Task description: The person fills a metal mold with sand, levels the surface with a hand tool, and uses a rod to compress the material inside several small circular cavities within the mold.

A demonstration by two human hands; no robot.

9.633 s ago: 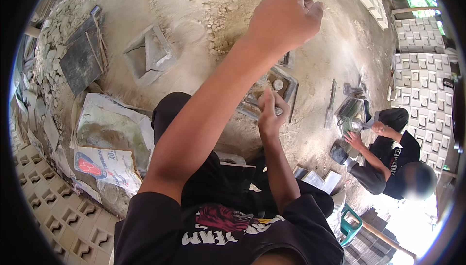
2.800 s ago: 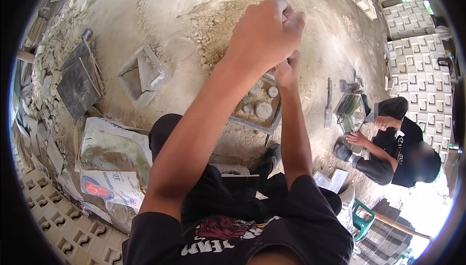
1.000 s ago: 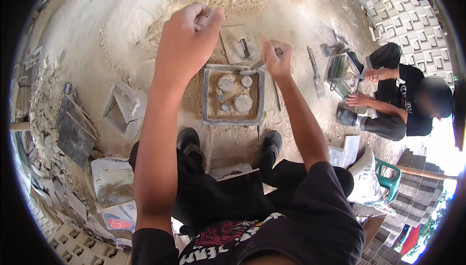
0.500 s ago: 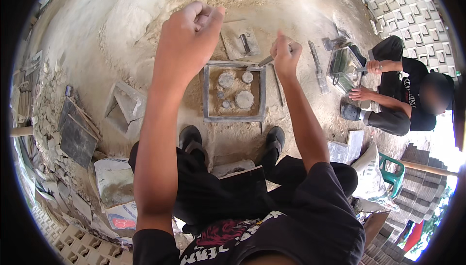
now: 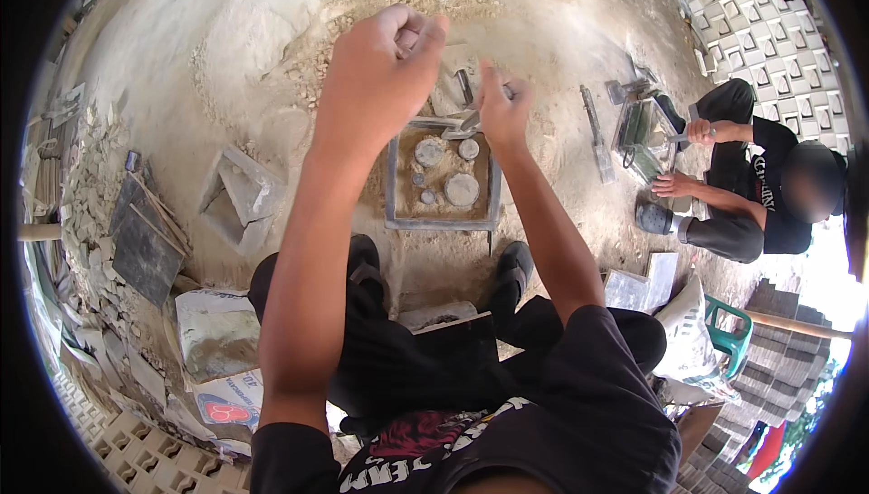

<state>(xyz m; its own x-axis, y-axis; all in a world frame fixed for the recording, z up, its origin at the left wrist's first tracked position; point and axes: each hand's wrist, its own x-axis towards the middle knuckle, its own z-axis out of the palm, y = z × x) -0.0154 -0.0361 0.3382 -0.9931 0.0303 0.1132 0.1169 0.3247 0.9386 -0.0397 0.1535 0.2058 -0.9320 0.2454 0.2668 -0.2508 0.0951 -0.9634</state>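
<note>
We see our left hand (image 5: 385,73) raised above the ground, up and left of the square grey frame (image 5: 442,223), its fingers curled closed; whether they pinch anything, we cannot tell. Our right hand (image 5: 507,118) has its fingers wrapped around a flat-bladed tool (image 5: 462,126), whose grey blade reaches over the frame's upper right part. The frame lies on the dusty ground (image 5: 561,213) beyond our feet, with sandy material and five round pieces (image 5: 462,189) of differing sizes inside its walls. Just beyond it lies a dark-handled tool (image 5: 465,87). At right, a co-worker (image 5: 777,188) sits with both hands at a shiny box-like form (image 5: 644,139).
</note>
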